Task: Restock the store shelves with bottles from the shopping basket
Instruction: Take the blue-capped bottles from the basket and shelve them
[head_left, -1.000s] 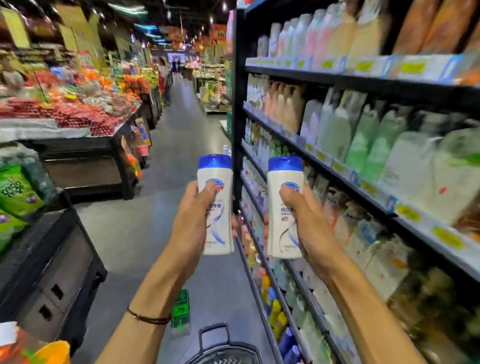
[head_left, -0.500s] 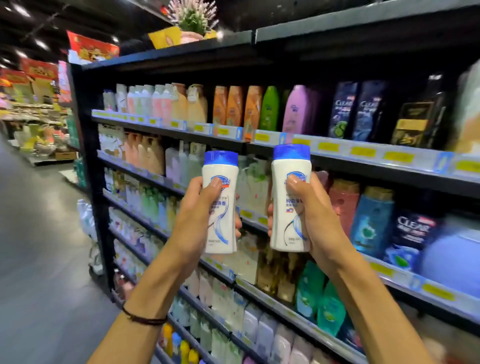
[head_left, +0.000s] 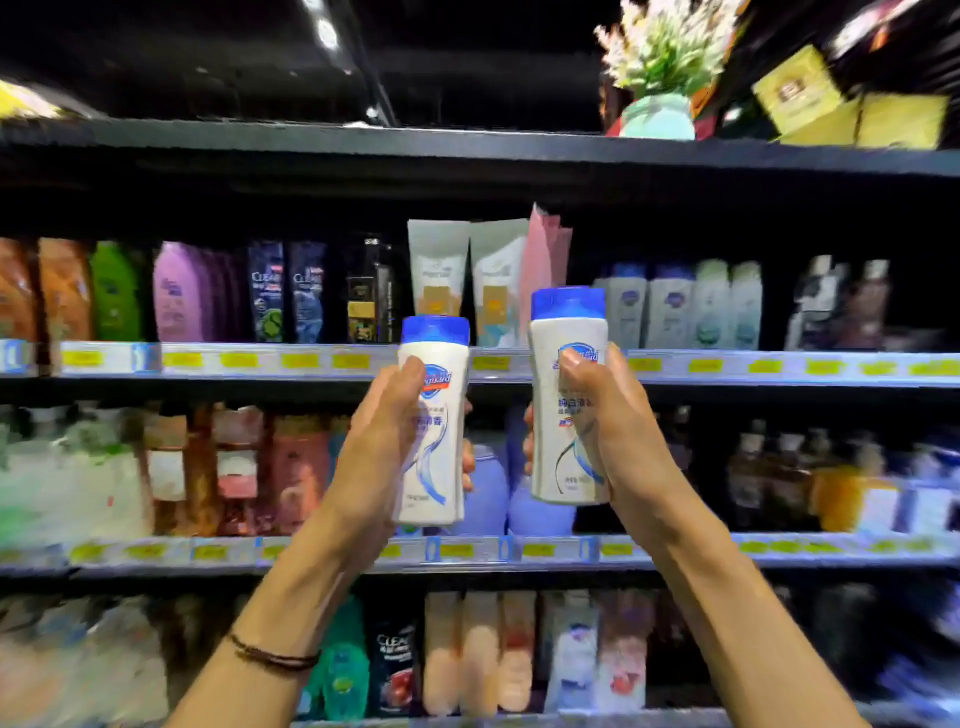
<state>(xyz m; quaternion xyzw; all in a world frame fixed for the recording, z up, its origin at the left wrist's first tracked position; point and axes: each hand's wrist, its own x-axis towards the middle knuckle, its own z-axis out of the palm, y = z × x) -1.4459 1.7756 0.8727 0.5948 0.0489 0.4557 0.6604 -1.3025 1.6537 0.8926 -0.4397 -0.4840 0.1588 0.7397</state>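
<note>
Your left hand and right hand each wrap a white bottle upright; matching bottles stand at 1 o'clock. Reaching in could topple neighbours.

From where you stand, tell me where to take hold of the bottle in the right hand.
Grip the white bottle around its upper body, just under the blue cap, coming from its left. It stands upright and the right hand wraps the lower right.

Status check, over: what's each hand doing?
Left hand grips a white bottle. Right hand grips its twin. Both upright, facing the stocked shelf.
</note>
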